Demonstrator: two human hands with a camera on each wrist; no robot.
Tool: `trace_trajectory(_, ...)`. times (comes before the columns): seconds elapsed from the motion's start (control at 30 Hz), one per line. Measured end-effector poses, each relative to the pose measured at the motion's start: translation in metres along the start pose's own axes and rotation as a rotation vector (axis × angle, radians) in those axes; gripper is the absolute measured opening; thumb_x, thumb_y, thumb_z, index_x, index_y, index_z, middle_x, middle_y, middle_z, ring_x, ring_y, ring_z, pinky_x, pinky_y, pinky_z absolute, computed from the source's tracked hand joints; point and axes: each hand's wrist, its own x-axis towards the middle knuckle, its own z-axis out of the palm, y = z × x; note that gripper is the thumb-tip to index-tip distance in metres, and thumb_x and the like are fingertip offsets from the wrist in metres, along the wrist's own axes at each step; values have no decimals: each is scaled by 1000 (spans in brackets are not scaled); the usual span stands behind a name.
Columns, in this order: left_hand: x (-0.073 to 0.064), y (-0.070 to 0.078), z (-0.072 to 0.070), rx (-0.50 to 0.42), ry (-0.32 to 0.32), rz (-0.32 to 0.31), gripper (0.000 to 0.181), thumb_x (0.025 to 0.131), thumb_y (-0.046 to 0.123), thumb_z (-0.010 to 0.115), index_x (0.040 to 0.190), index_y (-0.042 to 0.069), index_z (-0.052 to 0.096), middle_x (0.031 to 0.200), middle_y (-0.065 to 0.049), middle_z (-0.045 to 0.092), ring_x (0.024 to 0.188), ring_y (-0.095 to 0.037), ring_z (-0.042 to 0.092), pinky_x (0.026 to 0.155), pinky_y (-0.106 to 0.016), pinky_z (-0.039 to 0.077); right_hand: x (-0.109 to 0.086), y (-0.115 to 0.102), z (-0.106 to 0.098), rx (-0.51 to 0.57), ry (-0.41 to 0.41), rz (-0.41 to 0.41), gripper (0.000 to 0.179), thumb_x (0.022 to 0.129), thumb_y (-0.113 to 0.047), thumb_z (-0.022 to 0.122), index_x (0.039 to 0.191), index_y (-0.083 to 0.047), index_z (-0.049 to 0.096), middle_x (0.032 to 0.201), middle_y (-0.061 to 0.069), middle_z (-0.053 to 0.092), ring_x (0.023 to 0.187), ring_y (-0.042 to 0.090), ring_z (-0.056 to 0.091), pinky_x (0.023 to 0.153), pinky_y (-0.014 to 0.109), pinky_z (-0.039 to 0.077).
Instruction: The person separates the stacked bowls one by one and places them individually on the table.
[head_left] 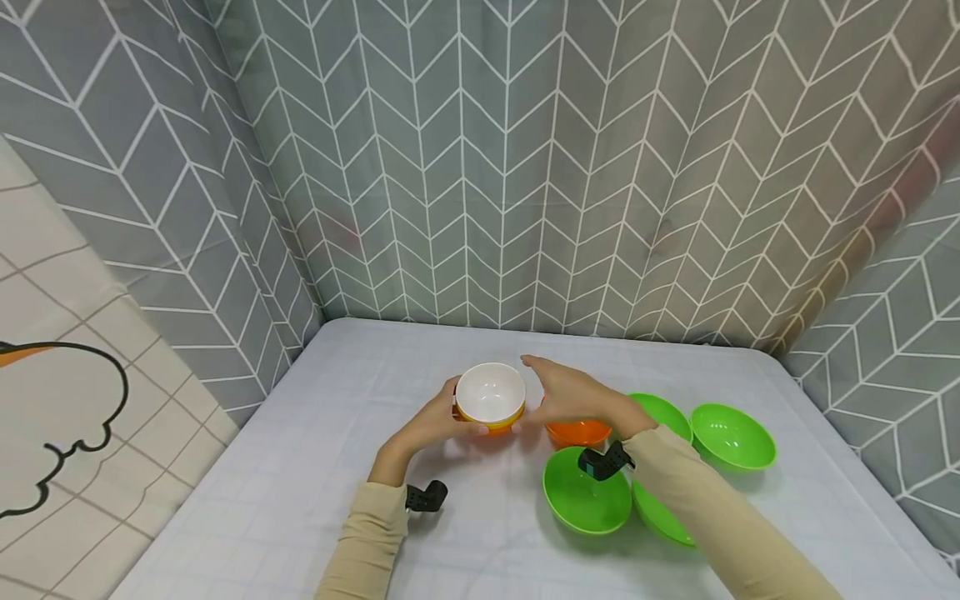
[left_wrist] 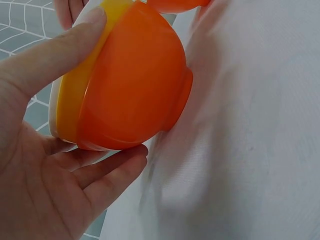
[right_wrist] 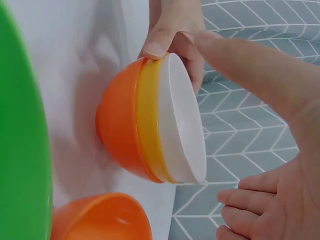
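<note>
A stack of nested bowls stands near the middle of the table: a white bowl [head_left: 491, 392] innermost, a yellow bowl [right_wrist: 148, 115] around it and an orange bowl [left_wrist: 135, 80] outermost. My left hand [head_left: 441, 415] grips the stack's left side, thumb on the yellow band near the rim and fingers against the orange wall. On the other side my right hand [head_left: 568, 392] is spread, thumb and fingers wide apart close to the white rim, holding nothing. A second orange bowl [head_left: 577, 433] sits just right of the stack, partly hidden by the right hand.
Several green bowls stand on the right: one at the front [head_left: 588, 492], one at the far right [head_left: 733, 437] and others partly covered by the right forearm. A white cloth covers the table [head_left: 247, 508]. A patterned grey curtain [head_left: 480, 167] hangs behind it.
</note>
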Motion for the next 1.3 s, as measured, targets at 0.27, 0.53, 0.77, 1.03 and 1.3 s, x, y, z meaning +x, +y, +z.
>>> trace_trajectory(0.27, 0, -1, 1, -1, -5, 21, 99, 72, 23, 87, 147, 1, 26, 140, -15, 44, 124, -27, 46, 102, -47, 37, 19, -4, 11, -7, 0, -73, 106, 64, -44, 88, 143, 6, 37, 139, 19, 49, 125, 35, 49, 96, 49, 45)
trace_trajectory(0.53, -1, 2, 0, 1, -12, 4, 99, 72, 22, 87, 146, -1, 26, 140, -16, 44, 122, -28, 47, 102, -46, 38, 36, -7, 14, 23, -33, -63, 96, 65, -37, 89, 139, 2, 42, 127, 15, 56, 109, 28, 57, 89, 43, 48)
trace_trajectory(0.77, -1, 2, 0, -4, -14, 18, 100, 72, 21, 87, 147, -1, 25, 140, -16, 44, 121, -28, 47, 101, -45, 40, 44, -7, 20, 34, -48, -76, 87, 65, -35, 88, 133, 1, 47, 121, 13, 58, 105, 27, 57, 86, 43, 48)
trace_trajectory(1.03, -1, 0, 0, 7, -4, 19, 100, 71, 23, 87, 147, 0, 26, 139, -15, 45, 122, -28, 47, 101, -46, 40, 50, -9, 25, -27, -32, -55, 96, 60, -45, 90, 132, 2, 47, 116, 11, 58, 100, 23, 58, 82, 40, 50)
trace_trajectory(1.3, -1, 0, -1, -14, -15, 18, 99, 71, 20, 87, 146, 0, 26, 138, -15, 45, 121, -27, 48, 101, -45, 39, 53, -5, 30, 46, -26, -68, 89, 62, -39, 88, 129, 5, 48, 113, 13, 59, 100, 24, 58, 86, 39, 49)
